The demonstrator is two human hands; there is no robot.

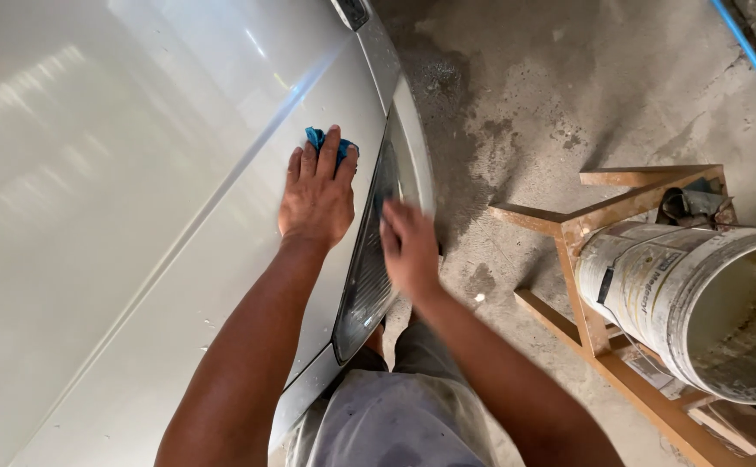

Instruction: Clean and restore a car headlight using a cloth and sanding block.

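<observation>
Cloth [316, 138] first: a small blue rag, soft and light by the look of it, bunched under my left hand [316, 197] on the pale car body [136, 216], just beside the upper end of the dark headlight [369, 259]. I judge it will crumple and slide easily on this glossy paint, so the sure way to keep it is flat pressure from the palm and fingers on top rather than a pinch at an edge. Only a corner of it shows past my fingertips; the rest is hidden beneath the hand.

Left fingers [329, 154] lie nearly straight and close together, pressed down on the rag, not curled round it.

My right hand [409, 246] is over the headlight lens, near its outer edge beside the pale trim [414, 156]. It is blurred, so I cannot tell whether those fingers are spread or closed, nor whether they hold anything; they seem to touch the lens.

To my right on the stained concrete floor [516, 95] a wooden frame [586, 233] carries a dirty white bucket [698, 303] lying tilted on its side, mouth open towards the right, well apart from both hands. A blue pipe [754, 60] crosses the far corner.
</observation>
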